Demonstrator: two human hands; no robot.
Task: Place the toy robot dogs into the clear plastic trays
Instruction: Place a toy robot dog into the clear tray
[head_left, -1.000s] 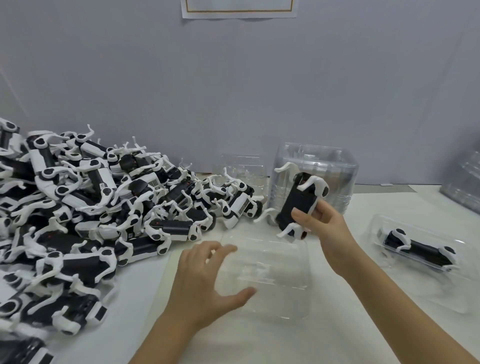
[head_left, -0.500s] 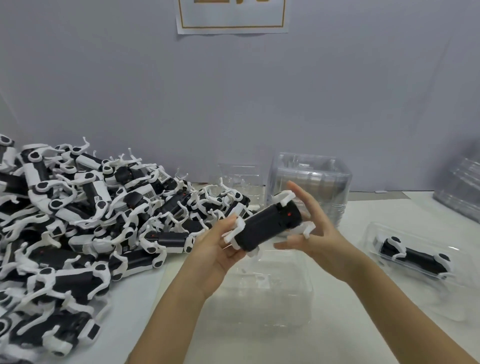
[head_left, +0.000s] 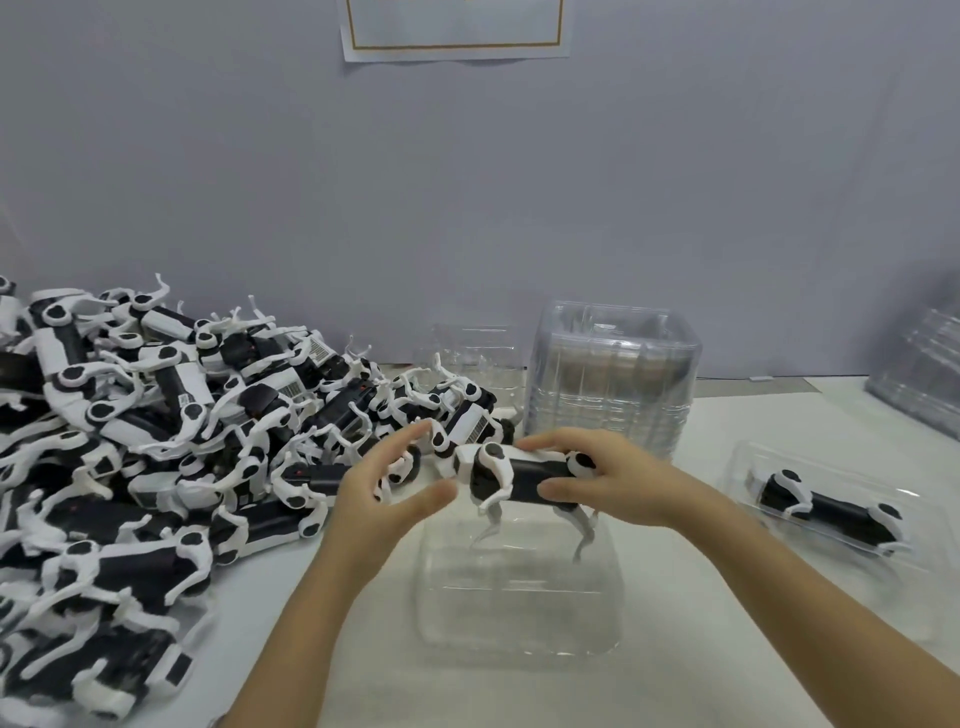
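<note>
A black-and-white toy robot dog (head_left: 524, 475) is held in the air at the centre of the frame, just above an empty clear plastic tray (head_left: 519, 618). Its body lies level, long axis running left to right across the picture, with its white legs hanging down toward the tray's opening.

The right hand (head_left: 618, 483) grasps the right half of the dog's body, fingers curled over the top and thumb against the near side. The dog's left end sticks out free of that grip. The left hand (head_left: 384, 488) is just left of that free end, fingers spread and loose, gripping nothing. It is motion-blurred, so whether its thumb touches the dog is unclear.

The relation that matters for seating the dog: the tray is straight below the toy, and the tray's longer side appears to run the same left-to-right way as the dog. A straight lowering by the right hand looks enough, with the left hand close by to steady the free end.

At centre right, a second tray (head_left: 769, 457) already holds a dog lying on its side (head_left: 826, 506). Behind the hands stands a tall stack of empty trays (head_left: 613, 379). A large heap of loose robot dogs (head_left: 156, 441) fills the left of the frame on the white table (head_left: 374, 649).
</note>
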